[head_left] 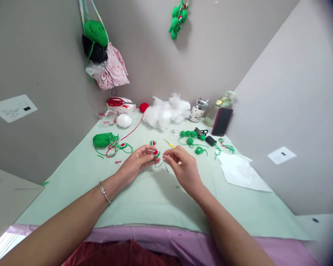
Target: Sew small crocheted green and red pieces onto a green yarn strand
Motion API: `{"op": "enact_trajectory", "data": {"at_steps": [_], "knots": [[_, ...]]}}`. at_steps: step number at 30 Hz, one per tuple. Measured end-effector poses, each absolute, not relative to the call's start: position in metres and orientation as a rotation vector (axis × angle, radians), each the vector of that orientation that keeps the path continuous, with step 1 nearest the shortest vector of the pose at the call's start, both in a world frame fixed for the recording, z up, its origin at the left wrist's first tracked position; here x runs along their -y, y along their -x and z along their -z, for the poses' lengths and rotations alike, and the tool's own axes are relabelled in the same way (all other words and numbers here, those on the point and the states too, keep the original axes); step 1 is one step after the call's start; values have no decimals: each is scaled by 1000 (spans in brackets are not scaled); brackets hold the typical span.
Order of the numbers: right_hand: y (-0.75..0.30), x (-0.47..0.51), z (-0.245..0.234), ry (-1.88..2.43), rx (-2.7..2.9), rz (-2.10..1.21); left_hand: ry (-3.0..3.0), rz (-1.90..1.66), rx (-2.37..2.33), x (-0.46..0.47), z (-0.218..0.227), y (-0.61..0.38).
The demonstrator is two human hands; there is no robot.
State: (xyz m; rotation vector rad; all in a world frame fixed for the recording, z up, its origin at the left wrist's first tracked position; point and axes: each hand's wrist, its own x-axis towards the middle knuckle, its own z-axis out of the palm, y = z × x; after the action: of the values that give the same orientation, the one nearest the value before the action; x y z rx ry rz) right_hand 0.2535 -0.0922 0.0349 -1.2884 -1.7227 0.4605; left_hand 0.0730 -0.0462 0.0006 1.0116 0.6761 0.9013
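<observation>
My left hand (137,162) pinches a small green, red and white crochet piece (156,153) above the pale green table cloth (144,199). A silver bracelet circles that wrist. My right hand (183,164) is closed just right of the piece, its fingertips pinched on a thin dark thread (163,165) that hangs down from the piece. A yellow-handled crochet hook (169,144) lies on the cloth just beyond my hands.
A green yarn ball (101,140) with loose red and green strands lies at the left. Small green crochet pieces (192,138) lie at the right, white stuffing (166,111) at the back, then a cup, a bottle and a phone (222,121). White paper (242,171) lies right.
</observation>
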Motion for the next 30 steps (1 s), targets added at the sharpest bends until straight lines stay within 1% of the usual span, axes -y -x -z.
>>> {"op": "enact_trajectory", "data": {"at_steps": [4,7,10,13,18,21,23,27,30], "knots": [[-255,82,-26,1303,1406,-913,-1028,-927,-621,49,-1,-76],[-255,77,-23,1236,1313,-1245,-1062,-953,-622,52,-1,-79],[-256,76,-22,1191,1314,-1358,-1125,-956,-661,53,0,-80],[-259,76,-25,1255,1356,-1232,-1219,-937,-705,53,0,-80],[-262,80,-27,1320,1605,-770,-1345,-930,-796,50,-3,-75],[-261,82,-26,1298,1782,-601,-1354,-896,-771,50,-2,-76],[-261,82,-25,1304,1795,-562,-1340,-905,-751,50,-2,-77],[-262,82,-25,1319,1621,-611,-1243,-963,-773,50,-2,-77],[-262,84,-26,1335,1614,-627,-1125,-978,-751,49,-4,-76]]}}
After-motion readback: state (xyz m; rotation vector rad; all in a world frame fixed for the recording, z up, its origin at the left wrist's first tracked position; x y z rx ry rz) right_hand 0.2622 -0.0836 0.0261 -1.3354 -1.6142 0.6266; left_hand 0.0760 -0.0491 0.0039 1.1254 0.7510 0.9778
